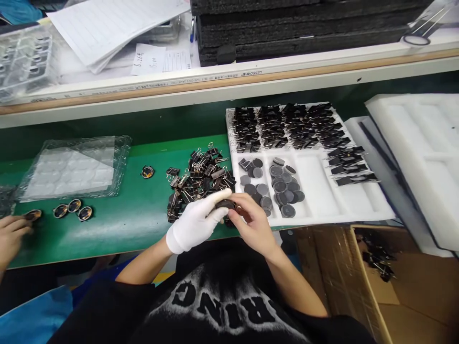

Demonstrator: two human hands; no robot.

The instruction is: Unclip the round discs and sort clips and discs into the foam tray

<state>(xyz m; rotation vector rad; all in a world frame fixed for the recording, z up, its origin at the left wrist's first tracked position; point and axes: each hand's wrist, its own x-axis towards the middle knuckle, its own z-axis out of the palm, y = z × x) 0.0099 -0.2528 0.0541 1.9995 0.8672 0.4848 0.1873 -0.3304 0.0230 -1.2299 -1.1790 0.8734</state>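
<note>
My left hand, in a white glove, and my bare right hand meet in front of me. Between their fingers they grip a dark round disc, partly covered by the fingertips. Just beyond lies a heap of black binder clips on the green mat. To the right, a white foam tray carries loose grey and black discs in two compartments. Rows of binder clips stand clamped in the tray's far compartments and along its right side.
Round metal-rimmed pieces lie on the green mat, left. A co-worker's hand touches another one. Behind are a clear plastic tray and a shelf edge. At right are stacked foam trays and a cardboard box holding clips.
</note>
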